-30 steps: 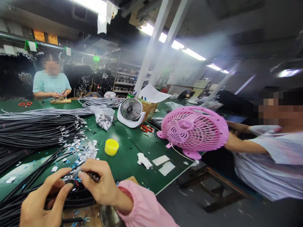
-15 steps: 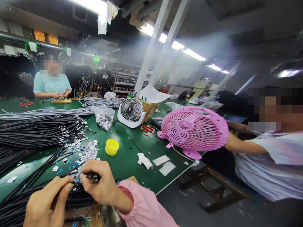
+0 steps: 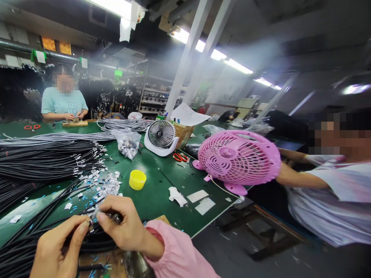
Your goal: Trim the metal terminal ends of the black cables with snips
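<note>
My left hand [image 3: 59, 245] pinches the end of a black cable, where small coloured wires show between thumb and forefinger. My right hand [image 3: 126, 224], in a pink sleeve [image 3: 181, 249], is closed around a small dark object that its fingers mostly cover; I cannot make out its kind. Both sets of fingertips nearly meet at the cable end. Beneath them lie more black cables [image 3: 100, 244] and a brown board [image 3: 117, 262]. A stripped cable end [image 3: 106, 266] with coloured wires rests there. Just beyond the hands, silver foil scraps [image 3: 108, 185] and blue bits are scattered.
Bundled black cables [image 3: 43, 160] cover the green table's left side. A yellow cup [image 3: 137, 180], a white fan [image 3: 160, 137], red-handled scissors [image 3: 180, 157] and a pink fan [image 3: 237, 158] stand or lie farther off. One co-worker [image 3: 327, 181] sits at right, another [image 3: 65, 102] across.
My fingertips have shifted slightly at the cable end, and the blue wire tip between them shows less. The co-worker at right has moved a little. Most else stays put.
</note>
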The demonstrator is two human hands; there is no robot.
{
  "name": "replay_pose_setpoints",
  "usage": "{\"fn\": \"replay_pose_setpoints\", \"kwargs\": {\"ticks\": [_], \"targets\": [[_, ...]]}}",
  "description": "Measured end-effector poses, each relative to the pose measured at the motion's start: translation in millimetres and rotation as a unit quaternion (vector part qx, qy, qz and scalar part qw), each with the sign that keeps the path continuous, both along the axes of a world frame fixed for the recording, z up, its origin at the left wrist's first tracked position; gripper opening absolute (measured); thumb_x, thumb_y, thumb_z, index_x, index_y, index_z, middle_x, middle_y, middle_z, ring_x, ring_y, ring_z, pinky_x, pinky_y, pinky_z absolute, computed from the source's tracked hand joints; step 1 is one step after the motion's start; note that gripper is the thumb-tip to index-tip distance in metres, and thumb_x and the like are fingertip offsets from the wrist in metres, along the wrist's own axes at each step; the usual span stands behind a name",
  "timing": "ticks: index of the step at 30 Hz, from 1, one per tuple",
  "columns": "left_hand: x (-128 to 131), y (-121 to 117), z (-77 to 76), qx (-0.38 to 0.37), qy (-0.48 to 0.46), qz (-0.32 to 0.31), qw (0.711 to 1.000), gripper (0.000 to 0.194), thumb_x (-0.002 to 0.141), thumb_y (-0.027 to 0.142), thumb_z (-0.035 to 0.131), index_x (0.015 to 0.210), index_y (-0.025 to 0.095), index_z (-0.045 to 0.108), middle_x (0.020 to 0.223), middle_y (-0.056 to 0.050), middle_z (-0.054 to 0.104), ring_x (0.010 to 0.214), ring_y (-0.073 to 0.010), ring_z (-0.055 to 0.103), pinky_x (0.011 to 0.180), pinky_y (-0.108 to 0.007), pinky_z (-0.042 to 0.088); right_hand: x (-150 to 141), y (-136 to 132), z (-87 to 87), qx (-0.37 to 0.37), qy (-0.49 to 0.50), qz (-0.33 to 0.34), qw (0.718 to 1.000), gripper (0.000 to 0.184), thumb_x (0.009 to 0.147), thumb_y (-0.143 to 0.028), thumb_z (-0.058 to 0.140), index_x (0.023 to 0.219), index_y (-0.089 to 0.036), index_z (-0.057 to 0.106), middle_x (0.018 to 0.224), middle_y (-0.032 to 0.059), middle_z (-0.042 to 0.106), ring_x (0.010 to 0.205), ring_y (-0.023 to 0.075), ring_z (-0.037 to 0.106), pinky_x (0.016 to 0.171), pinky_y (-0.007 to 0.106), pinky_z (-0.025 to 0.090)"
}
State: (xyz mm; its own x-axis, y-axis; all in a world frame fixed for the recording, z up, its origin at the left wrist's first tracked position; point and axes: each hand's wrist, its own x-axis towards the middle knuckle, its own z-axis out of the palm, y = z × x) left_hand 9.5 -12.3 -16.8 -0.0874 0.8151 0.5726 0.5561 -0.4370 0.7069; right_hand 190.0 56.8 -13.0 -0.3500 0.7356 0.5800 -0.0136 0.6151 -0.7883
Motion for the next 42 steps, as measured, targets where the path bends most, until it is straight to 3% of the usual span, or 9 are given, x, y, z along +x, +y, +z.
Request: {"fn": "replay_pose_setpoints", "kwargs": {"ticks": [4, 9, 14, 22, 26, 31, 35, 39, 42], "targets": [[5, 2, -3.5, 0.029, 0.0, 0.031, 0.999, 0.036, 0.096, 0.06, 0.063, 0.092, 0.029, 0.082, 0.067, 0.004, 0.08, 0.042, -0.0127, 0.067, 0.037, -0.017, 0.047, 2, 3, -6.8, 0.052, -0.035, -0.019, 0.998, 0.019, 0.092, -0.037, 0.069, 0.079, -0.024, 0.063, 0.065, 0.0003, 0.057, 0.058, 0.017, 0.053, 0.059, 0.03, 0.049], [8, 3, 2.2, 0.05, 0.026, 0.049, 0.997, 0.032, 0.095, 0.057, 0.062, 0.088, 0.032, 0.081, 0.061, 0.005, 0.076, 0.042, -0.0136, 0.067, 0.045, -0.019, 0.053, 2, 1, -5.8, 0.042, -0.069, -0.041, 0.996, 0.012, 0.088, -0.03, 0.07, 0.079, -0.024, 0.064, 0.067, 0.0007, 0.058, 0.06, 0.0179, 0.055, 0.06, 0.03, 0.05], [10, 2, 8.2, 0.054, 0.034, 0.041, 0.997, 0.032, 0.097, 0.056, 0.06, 0.087, 0.033, 0.08, 0.068, 0.004, 0.079, 0.043, -0.0126, 0.065, 0.035, -0.02, 0.041, 2, 0, 2.2, -0.033, -0.051, -0.004, 0.998, 0.015, 0.089, -0.029, 0.069, 0.076, -0.023, 0.066, 0.065, 0.0002, 0.057, 0.058, 0.0171, 0.052, 0.057, 0.029, 0.048], [27, -12, 22.0, -0.078, -0.108, 0.08, 0.988, 0.057, 0.083, 0.083, 0.064, 0.083, 0.028, 0.079, 0.064, 0.003, 0.072, 0.053, -0.0138, 0.067, 0.045, -0.017, 0.05, -1, 1, 5.2, -0.181, 0.056, 0.078, 0.979, 0.03, 0.09, -0.049, 0.073, 0.079, -0.021, 0.066, 0.06, -0.0018, 0.057, 0.048, 0.012, 0.046, 0.046, 0.026, 0.043], [24, -10, 17.5, -0.091, -0.122, 0.083, 0.985, 0.054, 0.083, 0.079, 0.067, 0.079, 0.027, 0.079, 0.061, 0.003, 0.072, 0.045, -0.0119, 0.062, 0.039, -0.016, 0.046, -2, -1, 8.3, -0.172, 0.028, 0.073, 0.982, 0.044, 0.084, -0.06, 0.079, 0.067, -0.023, 0.062, 0.056, -0.0026, 0.05, 0.052, 0.0139, 0.048, 0.05, 0.028, 0.047], [10, -3, 6.1, -0.024, -0.066, 0.046, 0.997, 0.044, 0.089, 0.069, 0.067, 0.081, 0.028, 0.081, 0.049, 0.006, 0.066, 0.037, -0.0113, 0.057, 0.032, -0.016, 0.039, -1, -2, 13.0, -0.175, 0.019, 0.073, 0.982, 0.046, 0.087, -0.059, 0.078, 0.067, -0.023, 0.059, 0.059, -0.0026, 0.049, 0.056, 0.0144, 0.048, 0.055, 0.029, 0.049], [7, -1, 3.7, -0.022, -0.051, 0.055, 0.997, 0.039, 0.091, 0.063, 0.067, 0.081, 0.027, 0.081, 0.053, 0.006, 0.07, 0.039, -0.0113, 0.06, 0.034, -0.016, 0.041, -2, -1, 7.2, -0.171, 0.009, 0.068, 0.983, 0.047, 0.089, -0.062, 0.075, 0.069, -0.022, 0.06, 0.06, -0.0029, 0.049, 0.056, 0.0137, 0.048, 0.055, 0.028, 0.048], [10, -1, 3.9, -0.022, -0.027, 0.052, 0.998, 0.037, 0.092, 0.059, 0.066, 0.077, 0.027, 0.08, 0.053, 0.007, 0.07, 0.04, -0.0107, 0.061, 0.034, -0.015, 0.04, -3, -2, 1.8, -0.128, -0.024, 0.027, 0.991, 0.04, 0.085, -0.055, 0.081, 0.074, -0.021, 0.064, 0.062, -0.0036, 0.051, 0.056, 0.0124, 0.045, 0.053, 0.026, 0.045], [10, -1, 4.1, -0.033, -0.024, 0.055, 0.998, 0.041, 0.093, 0.061, 0.063, 0.074, 0.027, 0.077, 0.045, 0.008, 0.064, 0.036, -0.0108, 0.057, 0.032, -0.017, 0.036, -2, -2, 5.4, -0.095, -0.056, 0.02, 0.994, 0.04, 0.094, -0.05, 0.074, 0.07, -0.02, 0.063, 0.061, -0.0034, 0.049, 0.057, 0.0119, 0.043, 0.053, 0.025, 0.043]]}}
